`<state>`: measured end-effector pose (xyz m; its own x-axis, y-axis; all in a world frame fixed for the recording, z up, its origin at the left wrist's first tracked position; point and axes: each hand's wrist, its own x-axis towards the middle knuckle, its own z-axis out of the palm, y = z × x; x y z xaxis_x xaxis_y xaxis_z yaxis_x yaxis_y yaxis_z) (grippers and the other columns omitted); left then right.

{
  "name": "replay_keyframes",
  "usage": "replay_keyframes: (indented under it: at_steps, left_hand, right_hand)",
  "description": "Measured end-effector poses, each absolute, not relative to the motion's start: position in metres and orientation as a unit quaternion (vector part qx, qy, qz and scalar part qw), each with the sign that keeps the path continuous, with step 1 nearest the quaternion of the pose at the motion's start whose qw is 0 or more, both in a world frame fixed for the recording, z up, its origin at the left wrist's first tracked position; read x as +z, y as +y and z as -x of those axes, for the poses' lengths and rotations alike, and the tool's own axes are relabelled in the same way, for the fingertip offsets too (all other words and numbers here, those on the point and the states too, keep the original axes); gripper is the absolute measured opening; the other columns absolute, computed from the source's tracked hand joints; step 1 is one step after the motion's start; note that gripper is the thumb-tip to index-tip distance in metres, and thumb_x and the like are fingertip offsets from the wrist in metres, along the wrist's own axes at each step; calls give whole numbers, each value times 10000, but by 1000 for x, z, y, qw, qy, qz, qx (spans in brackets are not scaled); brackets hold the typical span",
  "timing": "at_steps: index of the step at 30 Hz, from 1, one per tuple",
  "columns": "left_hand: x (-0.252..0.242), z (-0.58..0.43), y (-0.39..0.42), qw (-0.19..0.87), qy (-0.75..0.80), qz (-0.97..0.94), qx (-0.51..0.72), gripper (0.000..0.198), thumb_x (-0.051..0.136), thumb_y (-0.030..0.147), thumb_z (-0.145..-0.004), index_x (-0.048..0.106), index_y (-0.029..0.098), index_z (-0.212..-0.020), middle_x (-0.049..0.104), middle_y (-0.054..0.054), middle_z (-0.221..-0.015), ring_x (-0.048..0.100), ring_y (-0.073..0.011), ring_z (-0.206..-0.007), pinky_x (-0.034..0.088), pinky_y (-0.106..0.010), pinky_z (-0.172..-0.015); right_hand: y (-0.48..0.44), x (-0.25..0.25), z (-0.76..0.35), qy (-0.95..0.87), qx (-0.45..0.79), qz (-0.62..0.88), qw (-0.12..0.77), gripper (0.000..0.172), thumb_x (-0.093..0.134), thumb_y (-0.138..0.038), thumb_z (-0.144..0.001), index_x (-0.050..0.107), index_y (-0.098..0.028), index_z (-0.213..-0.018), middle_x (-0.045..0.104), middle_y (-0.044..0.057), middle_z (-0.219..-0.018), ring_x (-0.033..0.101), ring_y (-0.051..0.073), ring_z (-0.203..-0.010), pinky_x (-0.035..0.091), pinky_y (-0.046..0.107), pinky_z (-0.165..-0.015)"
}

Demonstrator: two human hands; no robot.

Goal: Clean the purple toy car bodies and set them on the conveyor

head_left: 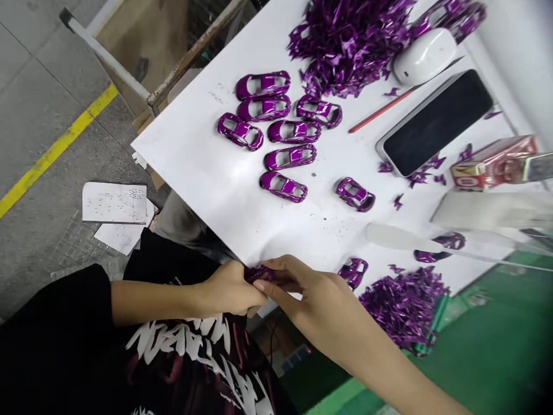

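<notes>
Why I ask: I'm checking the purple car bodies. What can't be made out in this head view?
All in the head view:
- The car body between the hands: mostly hidden by the left hand and right hand.
- The box: its print is too small and blurred to read.
- The paper on the floor: its marks are too small to read.
- The purple scrap pile: cut off by the top edge.
</notes>
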<state>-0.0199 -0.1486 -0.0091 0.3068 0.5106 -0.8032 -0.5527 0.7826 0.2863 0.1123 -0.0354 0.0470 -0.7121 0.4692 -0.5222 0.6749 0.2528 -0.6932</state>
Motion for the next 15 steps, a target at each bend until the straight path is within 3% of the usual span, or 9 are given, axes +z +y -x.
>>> replay_keyframes:
  at_steps: [2, 8, 15]
  left_hand:
    - [-10, 17, -147, 820, 491, 45, 289, 218, 754, 74, -649, 577, 190, -700, 345, 103, -489, 322, -65, -402, 244, -226, -415]
    - [-6, 16, -140, 819, 520, 79, 231, 318, 686, 50, -668, 431, 237, -636, 288, 111, -430, 296, -78, -363, 207, -232, -394]
    - [-12, 8, -142, 817, 534, 38, 213, 261, 651, 71, -735, 464, 228, -643, 315, 97, -439, 329, -86, -382, 256, -232, -403]
  right_hand:
    - [-28, 42, -108, 769, -494, -381, 140, 91, 734, -292, -911, 674, -255, -968, 796, 11, -780, 778, 230, -628, 599, 271, -471]
    - [-14, 20, -101, 716, -480, -445, 244, 363, 899, -380, -745, 565, -272, -838, 718, -24, -648, 700, 210, -522, 488, 269, -385]
    - [-9, 23, -91, 707, -499, -449, 223, 320, 908, -275, -693, 596, -271, -765, 693, -48, -603, 664, 192, -465, 430, 258, -343]
